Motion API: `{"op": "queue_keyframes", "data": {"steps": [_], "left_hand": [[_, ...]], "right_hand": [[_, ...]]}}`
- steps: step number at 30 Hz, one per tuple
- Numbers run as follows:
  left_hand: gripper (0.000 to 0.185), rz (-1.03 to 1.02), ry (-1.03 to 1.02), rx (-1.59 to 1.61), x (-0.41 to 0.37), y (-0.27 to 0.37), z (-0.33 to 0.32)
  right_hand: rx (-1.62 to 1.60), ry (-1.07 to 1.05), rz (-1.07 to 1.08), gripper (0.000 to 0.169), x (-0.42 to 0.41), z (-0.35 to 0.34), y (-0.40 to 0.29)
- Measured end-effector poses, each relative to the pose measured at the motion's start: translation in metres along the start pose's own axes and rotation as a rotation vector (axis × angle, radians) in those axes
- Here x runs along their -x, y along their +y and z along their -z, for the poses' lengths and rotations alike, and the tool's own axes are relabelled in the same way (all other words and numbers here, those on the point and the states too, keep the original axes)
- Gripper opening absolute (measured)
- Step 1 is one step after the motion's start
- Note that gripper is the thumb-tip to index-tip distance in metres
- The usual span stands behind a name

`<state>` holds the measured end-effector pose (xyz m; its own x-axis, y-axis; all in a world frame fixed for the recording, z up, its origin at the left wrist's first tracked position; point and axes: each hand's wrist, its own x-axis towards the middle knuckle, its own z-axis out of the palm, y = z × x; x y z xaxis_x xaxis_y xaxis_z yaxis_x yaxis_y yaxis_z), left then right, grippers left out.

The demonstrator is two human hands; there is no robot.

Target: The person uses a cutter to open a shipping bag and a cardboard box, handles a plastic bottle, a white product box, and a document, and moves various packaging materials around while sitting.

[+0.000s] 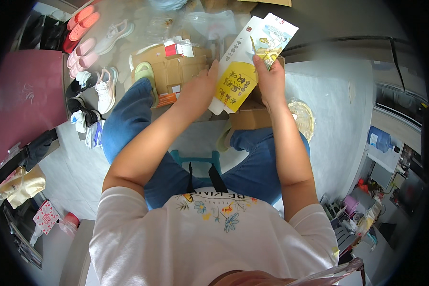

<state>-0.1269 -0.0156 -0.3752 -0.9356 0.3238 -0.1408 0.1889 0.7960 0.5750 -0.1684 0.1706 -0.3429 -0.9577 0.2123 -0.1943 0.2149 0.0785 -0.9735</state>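
Note:
My right hand (pixel 271 80) grips a white and yellow printed paperboard carton (pixel 237 77) by its right side, with the thumb on its front. The carton looks flattened, is tilted and bears writing and drawings. Against its left edge is my left hand (pixel 200 87), its back towards me and one finger pointing up along the edge. Whether the left fingers pinch the carton is hidden. Below it, between my feet, lie flattened brown cardboard boxes (pixel 161 68) and a brown cardboard box (pixel 252 116).
Clear plastic packaging (pixel 207 25) lies beyond the cardboard. Shoes (pixel 107 89) and pink slippers (pixel 81 57) line the floor at left. A teal stool (pixel 196 157) shows between my legs. A round wrapped item (pixel 303 118) sits right of my knee, a water jug (pixel 379 138) farther right.

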Motion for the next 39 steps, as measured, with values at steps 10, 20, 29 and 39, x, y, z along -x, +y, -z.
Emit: {"op": "queue_keyframes", "data": {"steps": [10,20,29,39], "left_hand": [[0.068,-0.026,-0.028,0.697,-0.013,-0.012,0.008],[0.046,0.095,-0.013,0.672,-0.031,-0.032,0.066],[0.045,-0.011,-0.467,0.885,-0.020,-0.051,0.087],[0.043,-0.103,0.013,0.400,-0.021,-0.043,0.075]], "right_hand": [[0.138,-0.281,-0.002,0.021,0.007,0.004,-0.004],[0.340,-0.622,-0.150,0.026,0.013,0.015,-0.020],[0.318,-0.747,-0.308,0.026,0.016,0.023,-0.026],[0.223,-0.519,-0.496,0.030,0.017,0.005,-0.025]]}}
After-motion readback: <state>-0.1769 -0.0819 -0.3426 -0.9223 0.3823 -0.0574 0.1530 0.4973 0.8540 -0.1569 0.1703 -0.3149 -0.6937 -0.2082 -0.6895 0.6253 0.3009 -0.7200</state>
